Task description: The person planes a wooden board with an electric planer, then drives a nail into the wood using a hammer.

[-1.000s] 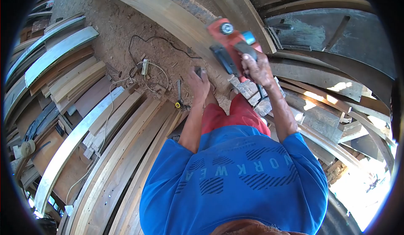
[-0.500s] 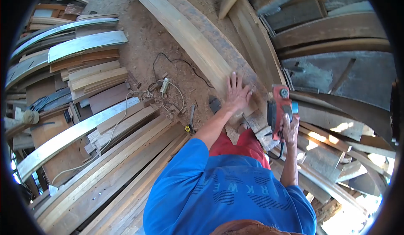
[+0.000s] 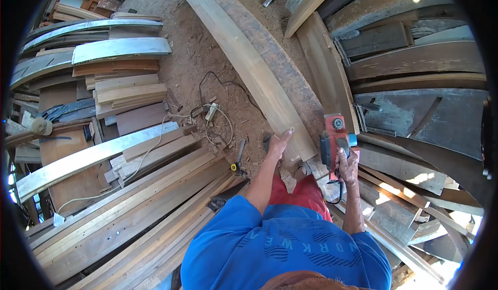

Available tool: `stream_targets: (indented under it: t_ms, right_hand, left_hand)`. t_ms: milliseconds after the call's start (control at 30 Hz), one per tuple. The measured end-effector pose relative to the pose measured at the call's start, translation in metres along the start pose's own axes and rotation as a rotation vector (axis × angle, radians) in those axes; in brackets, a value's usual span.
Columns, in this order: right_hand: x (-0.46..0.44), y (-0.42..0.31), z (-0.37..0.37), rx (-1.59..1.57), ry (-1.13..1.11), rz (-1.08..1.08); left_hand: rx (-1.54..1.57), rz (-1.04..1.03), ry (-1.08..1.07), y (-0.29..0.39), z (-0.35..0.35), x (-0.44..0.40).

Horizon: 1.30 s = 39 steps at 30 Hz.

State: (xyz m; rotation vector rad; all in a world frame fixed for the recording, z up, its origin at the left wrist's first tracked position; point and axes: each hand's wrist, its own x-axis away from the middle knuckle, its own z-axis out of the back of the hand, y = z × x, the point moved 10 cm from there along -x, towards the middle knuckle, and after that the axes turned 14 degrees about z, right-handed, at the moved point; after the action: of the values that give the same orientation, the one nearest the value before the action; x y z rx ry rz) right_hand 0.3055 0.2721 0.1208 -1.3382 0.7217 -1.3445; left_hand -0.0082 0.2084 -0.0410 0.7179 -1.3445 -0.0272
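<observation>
A red power planer (image 3: pixel 334 147) with a black base and a blue part is held by its handle in my right hand (image 3: pixel 347 164), to the right of the board's near end. My left hand (image 3: pixel 279 143) touches the left edge of a long pale board (image 3: pixel 259 82) close to that end. Its fingers look bent over the edge, and what lies under them is hidden. The board rests along a darker, worn plank (image 3: pixel 280 64).
An extension socket (image 3: pixel 211 111) with a looped cable and a yellow tape measure (image 3: pixel 234 166) lie on the dusty ground (image 3: pixel 187 56). Stacked planks (image 3: pixel 129 95) fill the left side. More boards (image 3: pixel 415 111) lean at the right.
My left hand went from beside the board to flat on its top, then to its left edge. The planer in my right hand moved right, off the board, and lower. The view shifted.
</observation>
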Motion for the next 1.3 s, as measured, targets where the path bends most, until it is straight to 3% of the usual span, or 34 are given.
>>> stream_targets:
  t_ms: [67,267,367,467,567,600,667,700,733,833,900,967,1067,1167,1300]
  right_hand:
    - [-0.008,0.002,-0.010,0.017,-0.002,0.027]
    - [-0.003,-0.006,-0.035,0.067,-0.047,-0.008]
    - [0.005,0.010,-0.035,0.045,-0.055,-0.044]
    - [0.007,0.031,-0.032,0.007,-0.064,-0.114]
    - [0.004,0.030,-0.029,0.050,-0.033,-0.066]
    - [0.003,0.037,-0.028,0.133,-0.102,-0.115]
    - [-0.005,0.001,-0.016,0.730,0.019,0.184]
    - [-0.004,-0.024,-0.021,1.024,0.090,0.339]
    - [-0.002,-0.065,-0.030,1.100,0.046,0.283]
    - [-0.002,-0.125,-0.078,0.820,-0.079,0.466]
    - [0.001,-0.090,-0.125,0.671,-0.352,0.323]
    - [0.013,-0.060,-0.173,0.805,-0.612,0.271]
    - [0.032,-0.003,-0.218,0.688,-0.753,0.268]
    - [0.032,-0.018,-0.225,0.685,-0.615,0.052]
    - [0.021,-0.006,-0.230,0.761,-0.537,0.115]
  left_hand:
    - [-0.068,-0.028,-0.010,0.000,0.006,-0.001]
    - [-0.441,-0.196,0.394,0.027,0.073,0.073]
    - [-0.485,-0.241,0.439,0.050,0.082,0.113]
    - [-0.559,-0.161,0.473,0.052,0.077,0.118]
    - [-0.534,-0.165,0.473,0.060,0.066,0.128]
    - [-0.531,-0.227,0.488,0.059,0.062,0.124]
    - [-0.522,-0.356,0.520,0.050,0.052,0.111]
    - [-0.519,-0.351,0.512,0.049,0.047,0.111]
    - [-0.518,-0.348,0.505,0.049,0.043,0.110]
    - [-0.429,-0.312,0.456,0.056,0.037,0.115]
    - [-0.445,-0.202,0.410,0.062,0.037,0.125]
    - [-0.486,-0.245,0.396,0.054,0.037,0.111]
    - [-0.460,-0.238,0.353,0.054,0.039,0.105]
    - [-0.332,-0.169,0.148,0.052,0.047,0.101]
    - [0.132,-0.250,-0.260,0.034,0.032,0.069]
